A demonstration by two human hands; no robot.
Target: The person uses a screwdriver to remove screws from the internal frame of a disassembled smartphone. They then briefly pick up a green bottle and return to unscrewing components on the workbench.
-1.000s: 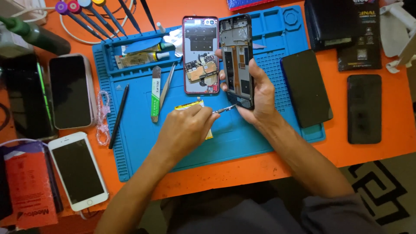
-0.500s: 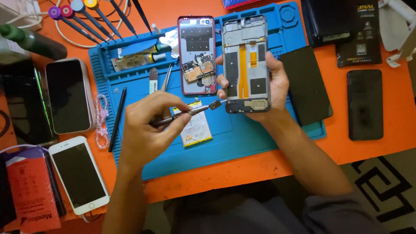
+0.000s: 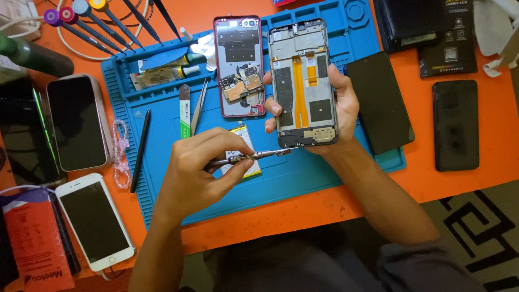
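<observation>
The landmark is the blue mat [image 3: 162, 178], which lies on the orange counter [image 3: 465, 184].

The right hand [image 3: 338, 105] is closed around a phone frame [image 3: 304, 84], thumb on its left edge and fingers wrapped round its right edge. The frame is held above the mat's right half, its open inner side facing up, with an orange flex strip running down its middle.

The left hand [image 3: 197, 170] is closed in a pinch on tweezers [image 3: 254, 156], above the mat's centre. The tweezers point right, and their tips sit at the lower left corner of the frame. Whether the tips hold a part cannot be told.

A battery [image 3: 246, 146] lies on the mat, partly under the left hand. A red phone body [image 3: 238, 65], opened with its board exposed, lies on the mat just left of the frame. Spare tweezers [image 3: 199, 105] and a pry tool [image 3: 185, 111] lie side by side on the mat's left half, and a black stylus [image 3: 140, 143] lies near its left edge.

Off the mat's right edge lie two black screens [image 3: 378, 103], well apart from each other. Off its left edge lie a white phone [image 3: 94, 219] and a cased phone [image 3: 78, 124]. Screwdrivers [image 3: 97, 24] lie beyond the mat's top left corner.
</observation>
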